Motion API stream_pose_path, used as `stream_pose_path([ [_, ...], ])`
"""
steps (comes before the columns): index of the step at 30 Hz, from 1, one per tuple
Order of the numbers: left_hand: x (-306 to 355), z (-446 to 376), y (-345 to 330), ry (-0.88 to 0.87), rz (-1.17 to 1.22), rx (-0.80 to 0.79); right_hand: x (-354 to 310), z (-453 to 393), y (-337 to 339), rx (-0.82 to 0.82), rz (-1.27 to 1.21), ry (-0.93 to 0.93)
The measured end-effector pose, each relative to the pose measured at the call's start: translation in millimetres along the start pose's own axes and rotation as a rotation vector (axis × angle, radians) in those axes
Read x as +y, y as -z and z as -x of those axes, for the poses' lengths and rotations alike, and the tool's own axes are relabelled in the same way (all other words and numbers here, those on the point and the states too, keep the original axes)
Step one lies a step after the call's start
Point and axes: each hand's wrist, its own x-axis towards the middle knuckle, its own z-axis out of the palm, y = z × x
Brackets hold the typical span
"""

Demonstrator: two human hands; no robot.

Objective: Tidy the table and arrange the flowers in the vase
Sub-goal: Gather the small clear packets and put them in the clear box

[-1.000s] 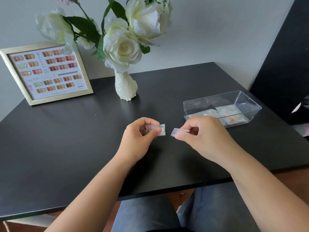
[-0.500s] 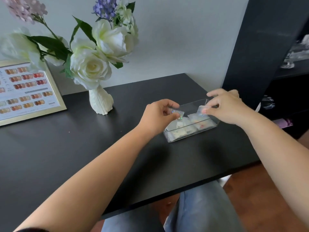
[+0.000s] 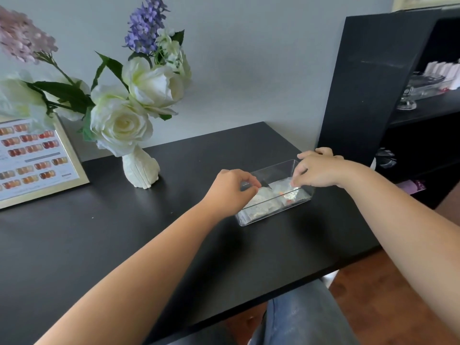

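A white vase [image 3: 140,170] stands at the back of the black table [image 3: 99,232] and holds white roses [image 3: 122,125], a purple spray [image 3: 145,23] and a pink bloom [image 3: 22,38]. A clear plastic box [image 3: 273,212] with several small packets [image 3: 263,197] in it sits at the table's right side. My left hand [image 3: 231,189] hovers over the box's left end, fingers pinched on a small clear packet that barely shows. My right hand [image 3: 318,170] reaches into the box's right end, with its fingertips pinching a packet there.
A gold-framed nail colour chart [image 3: 32,158] leans against the wall at the back left. A tall black shelf unit [image 3: 368,83] stands just right of the table, with glass items [image 3: 423,88] on its shelf. My knees are under the front edge.
Both hands carried small packets from the table's middle to the clear box on the right and have lowered them into it. The view swung right.
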Motion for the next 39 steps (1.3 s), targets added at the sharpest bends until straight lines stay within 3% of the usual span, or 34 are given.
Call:
stream_pose_path([
  [9,-38.7,32.8,13.0,-0.004,0.093,0.189,0.8,-8.9,-16.8,0.075,-0.057,-0.028],
  [13,-48.4,49.3,6.9,0.039,0.214,0.2,11.9,-15.4,-25.0,0.194,-0.345,0.01],
  [22,-46.9,43.0,-3.5,0.101,0.3,0.081,26.0,-10.9,-50.0,0.306,-0.685,-0.073],
  [32,-46.1,35.7,-4.6,0.087,0.301,0.068,29.5,-1.8,-55.9,0.36,-0.676,-0.109],
  [35,-49.2,45.4,1.8,0.085,0.322,0.121,15.2,11.5,-58.4,0.532,-0.513,-0.072],
  [39,-74.3,64.7,24.6,0.131,0.344,0.23,-21.8,35.8,-59.3,0.864,-0.401,0.207],
])
